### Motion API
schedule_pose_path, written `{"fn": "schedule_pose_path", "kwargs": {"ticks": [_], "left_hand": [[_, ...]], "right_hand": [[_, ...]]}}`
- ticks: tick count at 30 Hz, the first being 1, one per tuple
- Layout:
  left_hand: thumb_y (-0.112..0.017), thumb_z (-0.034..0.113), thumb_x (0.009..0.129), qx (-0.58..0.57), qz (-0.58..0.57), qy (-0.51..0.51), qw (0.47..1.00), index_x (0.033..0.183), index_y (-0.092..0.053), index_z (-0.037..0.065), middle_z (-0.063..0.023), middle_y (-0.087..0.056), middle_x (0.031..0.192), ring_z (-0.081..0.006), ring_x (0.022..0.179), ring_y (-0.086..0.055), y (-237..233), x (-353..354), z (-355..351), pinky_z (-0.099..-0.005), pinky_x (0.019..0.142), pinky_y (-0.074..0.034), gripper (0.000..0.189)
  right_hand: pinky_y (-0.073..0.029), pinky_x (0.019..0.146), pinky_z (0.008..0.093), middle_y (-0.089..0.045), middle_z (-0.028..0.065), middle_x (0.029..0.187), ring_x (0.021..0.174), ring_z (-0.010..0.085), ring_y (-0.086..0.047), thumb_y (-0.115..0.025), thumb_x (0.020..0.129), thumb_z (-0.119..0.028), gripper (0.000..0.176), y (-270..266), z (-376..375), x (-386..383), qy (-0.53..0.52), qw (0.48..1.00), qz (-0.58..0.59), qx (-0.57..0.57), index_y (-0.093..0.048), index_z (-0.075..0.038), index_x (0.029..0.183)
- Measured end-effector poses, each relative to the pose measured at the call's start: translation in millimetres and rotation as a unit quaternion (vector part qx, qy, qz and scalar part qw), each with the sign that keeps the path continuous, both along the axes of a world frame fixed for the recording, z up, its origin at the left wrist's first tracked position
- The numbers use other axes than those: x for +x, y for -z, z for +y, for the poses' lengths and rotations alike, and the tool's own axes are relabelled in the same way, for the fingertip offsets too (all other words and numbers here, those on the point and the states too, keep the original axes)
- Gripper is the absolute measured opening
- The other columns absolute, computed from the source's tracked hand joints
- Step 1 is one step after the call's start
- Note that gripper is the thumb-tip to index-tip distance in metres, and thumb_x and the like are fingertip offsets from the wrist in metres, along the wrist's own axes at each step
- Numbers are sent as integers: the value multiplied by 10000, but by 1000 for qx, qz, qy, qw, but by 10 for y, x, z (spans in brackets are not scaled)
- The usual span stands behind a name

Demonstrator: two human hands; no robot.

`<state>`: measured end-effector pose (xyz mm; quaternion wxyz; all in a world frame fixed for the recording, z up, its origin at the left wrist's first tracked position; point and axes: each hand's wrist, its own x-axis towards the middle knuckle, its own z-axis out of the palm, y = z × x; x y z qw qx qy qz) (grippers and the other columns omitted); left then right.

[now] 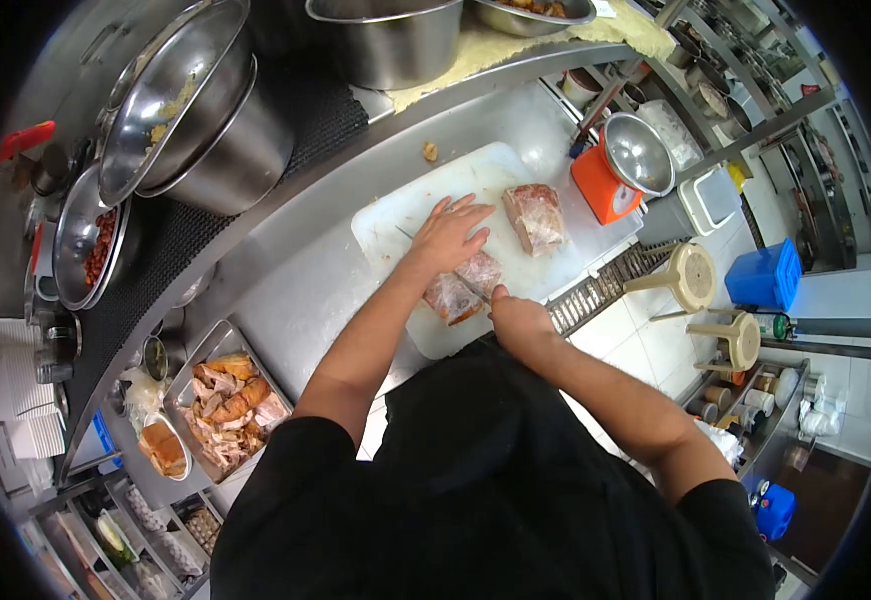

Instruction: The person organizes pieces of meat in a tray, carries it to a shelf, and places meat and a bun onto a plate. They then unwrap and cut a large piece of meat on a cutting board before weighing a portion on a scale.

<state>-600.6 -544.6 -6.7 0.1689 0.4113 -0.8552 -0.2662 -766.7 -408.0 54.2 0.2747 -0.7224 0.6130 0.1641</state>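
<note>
My right hand (522, 325) is closed around the handle of a knife, whose blade (473, 291) lies across a block of meat (452, 298) in clear film. The blade splits the block's top into two parts, and its tip shows beyond my left hand. My left hand (450, 236) rests with fingers spread over the knife and the far end of the meat, hiding the blade's middle. Under it all is a white cutting board (385, 225). A second film-wrapped block of meat (535, 220) sits on the board to the right.
An orange scale (603, 185) with a steel bowl (639, 153) stands right of the board. A small yellowish scrap (430, 151) lies behind it. At left, a steel tray (205, 440) holds cooked meat pieces. Steel pots (385, 45) and bowls stand on the raised shelf.
</note>
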Motion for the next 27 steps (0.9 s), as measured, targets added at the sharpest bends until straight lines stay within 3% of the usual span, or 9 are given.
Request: {"fn": "schedule_pose_path", "kwargs": {"ticks": [4,8,17,20,23,27], "left_hand": [[-573,313,1023,17,55,-1,998,1496,-550,145,-89,-592,1496,-290,1512,-399,111,15,-108,-520,1257,-265,502],[-566,324,1027,6,67,14,998,1488,-557,142,-90,-597,1490,-293,1511,-399,94,7,-148,-523,1257,-257,495],[-455,359,1065,-104,-136,16,985,1518,-529,165,-65,-561,1532,-257,1523,-379,-168,-128,46,-535,1282,-204,498],[-472,335,1063,-84,-104,-1,991,1520,-526,171,-68,-558,1536,-258,1523,-381,-82,-85,0,-532,1281,-208,488],[-489,315,1062,-2,9,14,1000,1525,-520,179,-73,-556,1538,-258,1524,-381,81,31,-138,-530,1280,-215,483],[-476,363,1069,-14,-6,35,999,1520,-526,166,-63,-576,1513,-254,1516,-391,104,-1,-128,-514,1282,-202,494]], "right_hand": [[-614,860,456,-760,246,1079,1024,386,-758,-530,1003,-76,224,-326,-123,211,24,999,30,19,-555,22,1203],[-612,851,469,-756,252,1079,1015,393,-757,-522,1017,-108,222,-222,-50,186,27,999,23,17,-540,21,1197],[-582,752,539,-734,268,975,889,457,-736,-500,1076,-314,326,474,178,-89,50,997,-39,-46,-486,7,1135],[-591,777,531,-741,258,994,912,440,-744,-502,1075,-292,312,371,137,-75,36,998,-33,-39,-488,9,1157],[-598,772,536,-742,274,971,893,439,-751,-507,1078,-296,328,191,49,83,44,998,-7,-35,-502,22,1157],[-604,779,527,-747,266,982,908,433,-754,-518,1074,-287,333,52,54,150,42,999,13,-23,-503,33,1166]]}}
